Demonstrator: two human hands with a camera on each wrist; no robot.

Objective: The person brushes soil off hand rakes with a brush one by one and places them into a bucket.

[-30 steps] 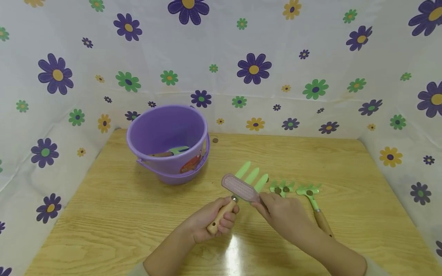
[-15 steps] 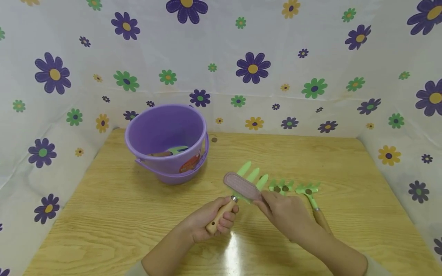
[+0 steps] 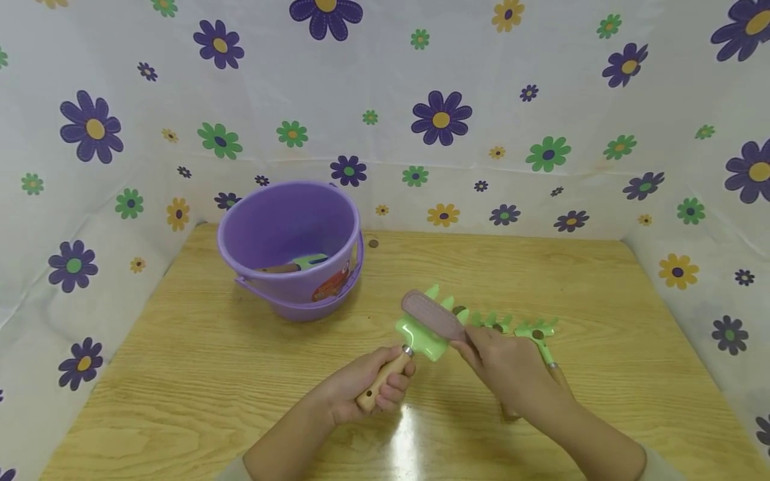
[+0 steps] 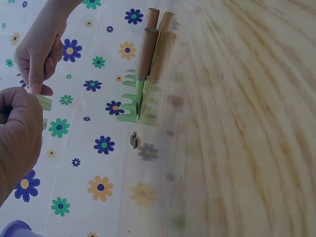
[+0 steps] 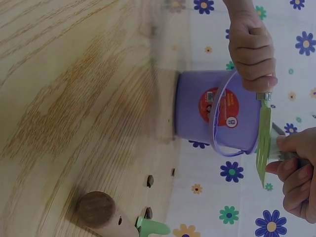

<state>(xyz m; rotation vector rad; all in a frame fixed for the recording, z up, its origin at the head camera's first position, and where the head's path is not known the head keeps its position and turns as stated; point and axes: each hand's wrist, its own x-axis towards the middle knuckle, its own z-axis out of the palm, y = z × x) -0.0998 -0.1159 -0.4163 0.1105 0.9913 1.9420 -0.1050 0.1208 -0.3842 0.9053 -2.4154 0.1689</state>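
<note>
Left hand (image 3: 363, 384): gripping wooden-handled fork (image 3: 417, 336)
Right hand (image 3: 506, 366): pinching textured, round-ended paddle (image 3: 432, 314)
Red sticker (image 5: 228, 106): round, my right-wrist view reveals

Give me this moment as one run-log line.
left hand: grips fork | right hand: holds scrubber at fork head | bucket: tool inside | rakes: two, on table

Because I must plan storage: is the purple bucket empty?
Not empty: in the head view, a green, brown-handled hand tool lies inside the purple bucket.
</note>
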